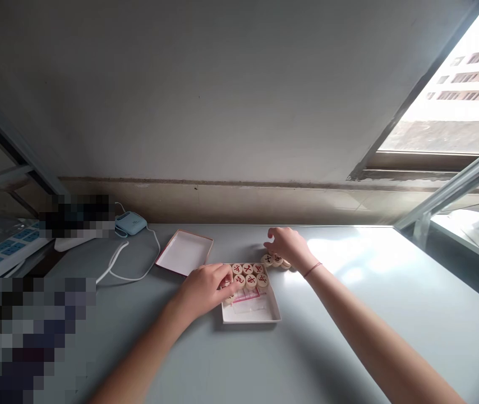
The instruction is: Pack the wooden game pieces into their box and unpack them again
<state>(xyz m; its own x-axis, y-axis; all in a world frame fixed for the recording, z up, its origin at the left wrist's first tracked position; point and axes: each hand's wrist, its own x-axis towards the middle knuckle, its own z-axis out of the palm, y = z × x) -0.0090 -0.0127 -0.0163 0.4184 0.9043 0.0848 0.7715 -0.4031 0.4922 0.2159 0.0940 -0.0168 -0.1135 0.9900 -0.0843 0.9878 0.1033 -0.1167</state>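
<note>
On the grey tabletop [327, 348], both grasps were unclear: left hand [206, 286] at round cream pieces [250, 281] in the white box [251, 321], right hand [289, 247] at loose cream discs [277, 260] farther right, which bumping could scatter.

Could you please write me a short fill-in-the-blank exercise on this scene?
1. The characters on the pieces inside the open box are coloured ____.
2. The person's hand at the loose pieces outside the box is the ____ one.
3. In the picture, the lid lies on the box's ____-hand side.
4. The sockets are coloured ____.

Missing words: red; right; left; blue.
</note>
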